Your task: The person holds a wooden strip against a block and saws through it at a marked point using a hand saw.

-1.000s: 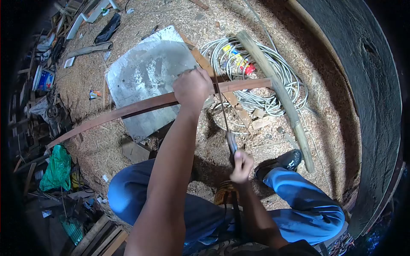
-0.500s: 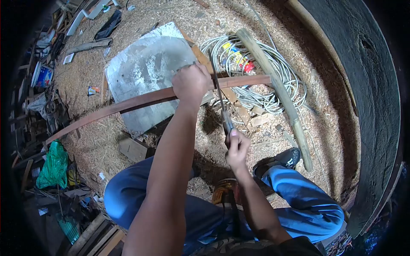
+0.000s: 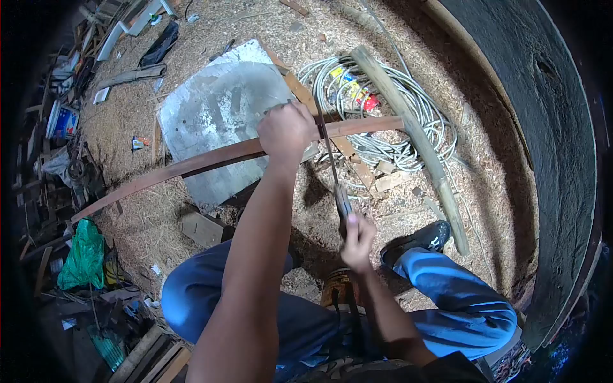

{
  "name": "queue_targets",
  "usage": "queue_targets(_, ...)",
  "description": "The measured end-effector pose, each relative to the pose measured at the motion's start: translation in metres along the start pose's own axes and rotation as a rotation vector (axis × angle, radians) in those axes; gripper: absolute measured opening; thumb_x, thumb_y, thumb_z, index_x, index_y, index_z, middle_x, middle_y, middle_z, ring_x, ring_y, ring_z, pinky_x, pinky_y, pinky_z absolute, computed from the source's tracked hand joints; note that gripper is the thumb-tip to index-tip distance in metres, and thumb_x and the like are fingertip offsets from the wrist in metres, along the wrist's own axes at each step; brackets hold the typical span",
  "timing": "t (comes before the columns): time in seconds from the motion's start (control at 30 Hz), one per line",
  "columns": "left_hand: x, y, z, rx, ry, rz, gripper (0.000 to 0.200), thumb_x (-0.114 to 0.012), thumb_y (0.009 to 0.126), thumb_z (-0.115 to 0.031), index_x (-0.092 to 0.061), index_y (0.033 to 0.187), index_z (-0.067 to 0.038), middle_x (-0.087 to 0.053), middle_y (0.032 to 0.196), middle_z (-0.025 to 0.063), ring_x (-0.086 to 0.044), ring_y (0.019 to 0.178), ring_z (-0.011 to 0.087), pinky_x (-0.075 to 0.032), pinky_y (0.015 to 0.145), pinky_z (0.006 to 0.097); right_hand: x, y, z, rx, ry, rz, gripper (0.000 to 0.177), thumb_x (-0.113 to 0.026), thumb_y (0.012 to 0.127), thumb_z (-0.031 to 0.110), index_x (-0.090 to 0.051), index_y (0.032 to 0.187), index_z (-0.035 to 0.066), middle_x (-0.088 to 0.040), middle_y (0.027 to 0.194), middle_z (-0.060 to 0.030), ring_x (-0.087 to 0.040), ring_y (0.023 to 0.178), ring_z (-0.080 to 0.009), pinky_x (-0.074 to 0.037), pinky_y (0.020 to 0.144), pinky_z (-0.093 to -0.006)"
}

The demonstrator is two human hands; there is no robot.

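My left hand (image 3: 286, 129) is closed round a long reddish wooden strip (image 3: 198, 161), which crosses from the left side to the round pole. Closed on the handle of a handsaw (image 3: 334, 171), my right hand (image 3: 357, 241) is nearer my body. I see the saw's dark blade almost edge-on, crossing the strip just right of my left hand. Whether its teeth have cut in, I cannot make out. Under the strip lies a worn grey metal-like sheet (image 3: 220, 96).
A coil of pale cable (image 3: 440, 137) lies on shavings under a round wooden pole (image 3: 408, 108). A large dark curved slab (image 3: 543, 127) stands at right. A green plastic bag (image 3: 83, 255) and scrap wood are at left. My shoe (image 3: 418, 241) is near the pole.
My right hand and the handsaw have moved slightly toward my body. The left hand keeps its grip on the wooden strip. The whole view has shifted a little.
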State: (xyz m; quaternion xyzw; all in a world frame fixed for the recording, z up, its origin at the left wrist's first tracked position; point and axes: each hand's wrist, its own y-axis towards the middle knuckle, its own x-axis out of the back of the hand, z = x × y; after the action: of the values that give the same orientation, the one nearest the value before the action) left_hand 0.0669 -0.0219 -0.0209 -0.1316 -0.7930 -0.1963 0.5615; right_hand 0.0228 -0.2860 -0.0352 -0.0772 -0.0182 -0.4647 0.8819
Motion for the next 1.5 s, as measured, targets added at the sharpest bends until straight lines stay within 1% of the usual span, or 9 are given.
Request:
queue_targets(0.1, 0.002, 0.001, -0.002, 0.007, 0.005, -0.005, 0.045, -0.051, 0.093, -0.027, -0.074, 0.068, 0.001, -0.068, 0.068, 0.0255, -0.07, 0.063, 0.0425, -0.058, 0.066, 0.0496, 0.018, -0.042, -0.004, -0.042, 0.007, 0.004, 0.042, -0.048, 0.104, 0.014, -0.045, 0.064, 0.002, -0.044, 0.058, -0.0001, -0.04, 0.055, -0.0086, -0.029, 0.05, -0.0305)
queue_targets(0.33, 0.0, -0.004, -0.002, 0.011, 0.038, -0.005, 0.039, -0.053, 0.089, -0.024, -0.074, 0.065, -0.001, -0.07, 0.067, 0.0221, -0.071, 0.062, 0.0371, -0.058, 0.065, 0.0455, -0.003, 0.028, 0.005, -0.02, -0.04, 0.03, 0.043, -0.05, 0.105, 0.017, -0.047, 0.064, 0.002, -0.042, 0.056, 0.0018, -0.037, 0.051, -0.0081, -0.025, 0.048, -0.0305)
queue_targets(0.5, 0.003, 0.001, -0.002, 0.011, 0.02, 0.003, 0.045, -0.051, 0.093, -0.028, -0.074, 0.068, 0.001, -0.068, 0.067, 0.0258, -0.07, 0.062, 0.0424, -0.059, 0.065, 0.0496, 0.017, -0.037, 0.003, -0.027, 0.058, -0.02, 0.037, -0.05, 0.101, 0.011, -0.046, 0.066, 0.002, -0.042, 0.058, 0.0025, -0.037, 0.053, -0.0059, -0.026, 0.049, -0.0289)
queue_targets(0.57, 0.001, 0.0, -0.003, 0.004, 0.043, -0.031, 0.039, -0.054, 0.088, -0.025, -0.073, 0.063, -0.002, -0.07, 0.068, 0.0212, -0.071, 0.062, 0.0363, -0.058, 0.065, 0.0452, 0.021, -0.03, 0.001, -0.087, 0.075, -0.017, 0.036, -0.051, 0.102, 0.011, -0.049, 0.067, 0.002, -0.044, 0.058, 0.0017, -0.039, 0.052, -0.0067, -0.028, 0.049, -0.0288)
queue_targets(0.77, -0.001, -0.001, -0.001, 0.035, 0.052, 0.009, 0.039, -0.053, 0.089, -0.025, -0.074, 0.065, -0.002, -0.071, 0.069, 0.0213, -0.071, 0.063, 0.037, -0.059, 0.066, 0.0445, -0.005, 0.031, 0.0, 0.011, -0.113, 0.066, 0.038, -0.052, 0.103, 0.013, -0.049, 0.066, 0.003, -0.044, 0.056, 0.0019, -0.039, 0.05, -0.0076, -0.028, 0.047, -0.0299)
queue_targets(0.97, -0.001, -0.001, -0.001, 0.027, 0.031, -0.004, 0.04, -0.052, 0.09, -0.026, -0.074, 0.066, -0.002, -0.071, 0.07, 0.021, -0.072, 0.064, 0.0368, -0.059, 0.067, 0.0456, 0.016, -0.035, 0.001, -0.028, 0.017, -0.031, 0.045, -0.05, 0.105, 0.018, -0.045, 0.063, 0.004, -0.043, 0.056, 0.0019, -0.039, 0.051, -0.0081, -0.027, 0.048, -0.031)
queue_targets(1.17, -0.005, -0.001, 0.002, 0.01, 0.039, -0.002, 0.04, -0.052, 0.089, -0.026, -0.074, 0.066, -0.002, -0.07, 0.069, 0.0213, -0.071, 0.064, 0.0375, -0.058, 0.067, 0.0456, -0.007, 0.032, 0.007, -0.059, 0.037, 0.026, 0.045, -0.052, 0.105, 0.02, -0.046, 0.063, 0.004, -0.041, 0.056, 0.0022, -0.037, 0.053, -0.008, -0.026, 0.048, -0.0313)
queue_targets(1.37, -0.002, -0.001, 0.0, 0.019, 0.015, -0.008, 0.04, -0.052, 0.089, -0.026, -0.074, 0.067, -0.002, -0.07, 0.07, 0.0223, -0.072, 0.066, 0.0385, -0.058, 0.068, 0.0467, 0.019, -0.042, -0.004, -0.051, 0.045, -0.004, 0.042, -0.052, 0.104, 0.017, -0.047, 0.064, 0.003, -0.039, 0.055, 0.0029, -0.038, 0.051, -0.0075, -0.025, 0.047, -0.0306)
queue_targets(1.5, -0.005, -0.001, 0.001, -0.006, 0.029, -0.033, 0.039, -0.052, 0.089, -0.025, -0.073, 0.065, -0.002, -0.07, 0.068, 0.0217, -0.071, 0.062, 0.0387, -0.058, 0.066, 0.0471, 0.004, 0.013, -0.001, -0.06, 0.008, 0.039, 0.04, -0.052, 0.104, 0.015, -0.046, 0.066, 0.002, -0.041, 0.058, 0.0012, -0.037, 0.053, -0.0085, -0.026, 0.05, -0.0296)
